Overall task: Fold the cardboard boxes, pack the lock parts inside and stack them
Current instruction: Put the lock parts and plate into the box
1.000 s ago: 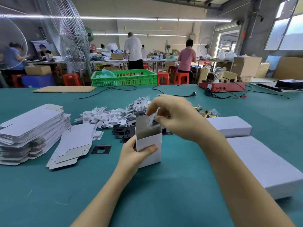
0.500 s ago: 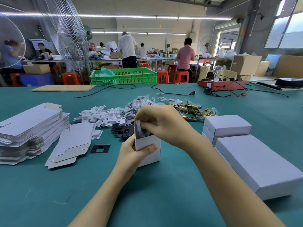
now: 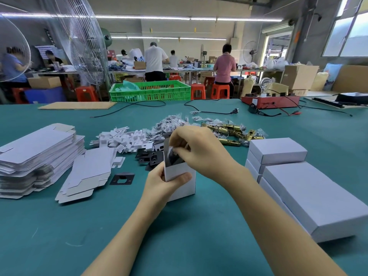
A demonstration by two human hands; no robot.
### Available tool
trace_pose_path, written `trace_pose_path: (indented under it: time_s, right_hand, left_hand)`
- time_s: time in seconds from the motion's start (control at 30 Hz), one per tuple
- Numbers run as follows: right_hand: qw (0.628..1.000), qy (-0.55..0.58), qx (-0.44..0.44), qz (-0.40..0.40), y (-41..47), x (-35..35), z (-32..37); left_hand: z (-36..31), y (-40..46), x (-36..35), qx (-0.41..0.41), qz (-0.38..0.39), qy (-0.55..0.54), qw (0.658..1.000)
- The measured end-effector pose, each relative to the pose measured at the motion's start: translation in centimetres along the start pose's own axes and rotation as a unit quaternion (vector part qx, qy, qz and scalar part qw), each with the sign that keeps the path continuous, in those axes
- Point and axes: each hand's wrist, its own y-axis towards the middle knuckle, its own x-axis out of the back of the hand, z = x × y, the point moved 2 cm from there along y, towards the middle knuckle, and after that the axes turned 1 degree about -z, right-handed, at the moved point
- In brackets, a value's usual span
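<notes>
A white cardboard box [image 3: 184, 188] stands upright on the green table [image 3: 179, 236], its top open. My left hand [image 3: 161, 184] grips its lower left side, thumb across the front. My right hand [image 3: 197, 150] pinches a small clear bag of lock parts [image 3: 172, 154] and holds it in the box's mouth. Closed white boxes [image 3: 298, 182] are stacked to the right. Flat box blanks [image 3: 37, 152] are piled at the left, with a few more [image 3: 89, 174] beside them.
Behind the box lie white plastic pieces [image 3: 123, 139], black lock plates [image 3: 148, 157], bagged screws [image 3: 173, 122] and brass latches [image 3: 231, 132]. One black plate [image 3: 121, 178] lies apart. A red device [image 3: 270, 101], cables and a green crate [image 3: 151, 91] sit farther back.
My right hand has come down with the bag, from above the box's rim into its open top. My left hand has kept its grip on the box.
</notes>
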Motion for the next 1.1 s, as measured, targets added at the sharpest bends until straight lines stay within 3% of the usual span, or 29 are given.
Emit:
trace_pose_path:
  time_s: [0.1,0.17,0.37,0.5,0.67,0.77,0.83,1.1]
  right_hand:
    - [0.996,-0.011,0.009,0.087,-0.1,-0.7,0.3]
    - [0.995,-0.008,0.007,0.098,-0.1,-0.5,0.2]
    - [0.991,0.064,-0.071,-0.09,-0.1,2.4,-1.3]
    - [0.967,0.113,-0.172,-0.15,-0.5,2.4,-3.5]
    - [0.886,0.265,-0.353,-0.14,-2.6,-0.9,-5.8]
    - [0.8,0.396,-0.436,-0.117,-4.6,-3.7,-6.0]
    - [0.763,0.453,-0.447,-0.113,-5.9,-5.0,-5.7]
    - [0.721,0.567,-0.39,-0.086,-7.5,-6.9,-4.4]
  left_hand:
    - [0.0,0.0,-0.1,-0.004,-0.002,-0.002,1.0]
    - [0.1,0.1,-0.1,-0.005,0.0,-0.005,1.0]
    - [0.6,0.2,0.0,0.004,0.002,-0.012,1.0]
    - [1.0,0.4,0.4,0.023,-0.011,-0.039,0.999]
    - [0.9,0.5,0.5,0.02,-0.017,-0.027,0.999]
    - [0.6,0.2,0.2,0.015,-0.031,-0.026,0.999]
    - [0.3,-0.1,-0.3,0.017,-0.027,-0.026,0.999]
    - [-0.8,-1.4,-2.2,-0.023,0.036,0.011,0.999]
